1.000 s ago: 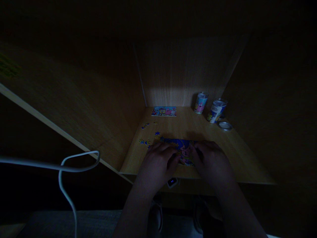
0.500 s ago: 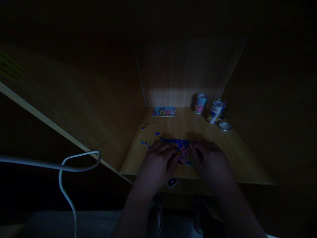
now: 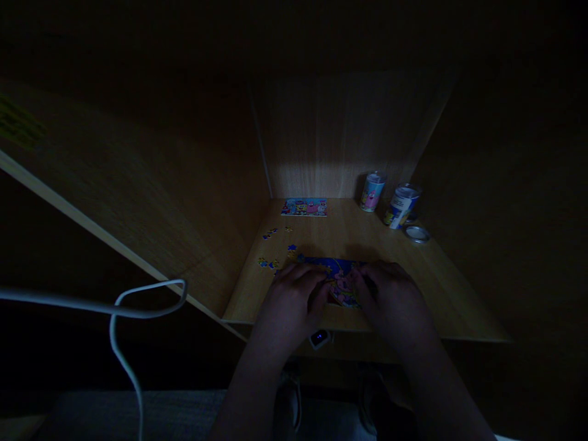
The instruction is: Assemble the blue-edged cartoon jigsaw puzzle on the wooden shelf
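Note:
A partly built blue and pink cartoon jigsaw puzzle [image 3: 337, 278] lies near the front edge of a wooden desk [image 3: 358, 236]. My left hand [image 3: 294, 300] rests on its left part, fingers stretched flat and pointing right. On the puzzle's right part lies my right hand [image 3: 390, 294], fingers curled down onto the pieces. The scene is very dark, so I cannot make out whether a piece sits under the right fingers. Several loose puzzle pieces [image 3: 271, 260] are scattered on the desk to the left of my left hand.
A small cartoon picture card [image 3: 304, 207] lies at the back of the desk. Two printed cans [image 3: 373, 191] [image 3: 400, 205] stand at the back right, a round lid [image 3: 417, 233] beside them. Wooden partition walls close in three sides. A white cable [image 3: 124, 309] loops at the left.
Both hands stay on the puzzle; the fingers have shifted only slightly. Nothing else has moved.

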`<state>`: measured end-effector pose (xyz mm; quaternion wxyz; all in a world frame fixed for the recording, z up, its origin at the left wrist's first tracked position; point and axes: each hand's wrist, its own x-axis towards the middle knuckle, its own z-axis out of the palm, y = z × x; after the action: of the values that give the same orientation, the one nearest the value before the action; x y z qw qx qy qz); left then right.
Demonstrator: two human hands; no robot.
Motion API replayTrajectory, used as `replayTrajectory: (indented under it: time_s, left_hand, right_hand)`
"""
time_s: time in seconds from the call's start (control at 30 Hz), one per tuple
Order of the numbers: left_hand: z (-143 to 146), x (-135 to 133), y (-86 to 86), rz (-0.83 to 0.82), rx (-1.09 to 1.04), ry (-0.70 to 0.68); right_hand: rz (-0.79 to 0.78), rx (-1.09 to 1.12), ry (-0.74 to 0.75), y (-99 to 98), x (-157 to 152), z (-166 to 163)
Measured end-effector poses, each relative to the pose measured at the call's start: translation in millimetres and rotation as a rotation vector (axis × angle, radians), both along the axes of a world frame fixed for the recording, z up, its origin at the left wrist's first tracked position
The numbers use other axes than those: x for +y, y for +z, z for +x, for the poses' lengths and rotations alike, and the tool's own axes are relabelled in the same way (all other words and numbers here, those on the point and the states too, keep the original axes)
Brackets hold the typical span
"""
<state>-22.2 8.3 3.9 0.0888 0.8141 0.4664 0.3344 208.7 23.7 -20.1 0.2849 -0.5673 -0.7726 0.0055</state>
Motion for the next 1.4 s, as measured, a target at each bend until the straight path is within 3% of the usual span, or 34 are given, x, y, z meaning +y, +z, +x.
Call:
replayTrajectory:
  time_s: [1.4]
  left_hand:
    - [0.9, -0.4, 1.4, -0.011, 0.059, 0.021]
  right_hand:
    - [-0.021, 0.006, -0.013, 1.9, -1.9, -1.7]
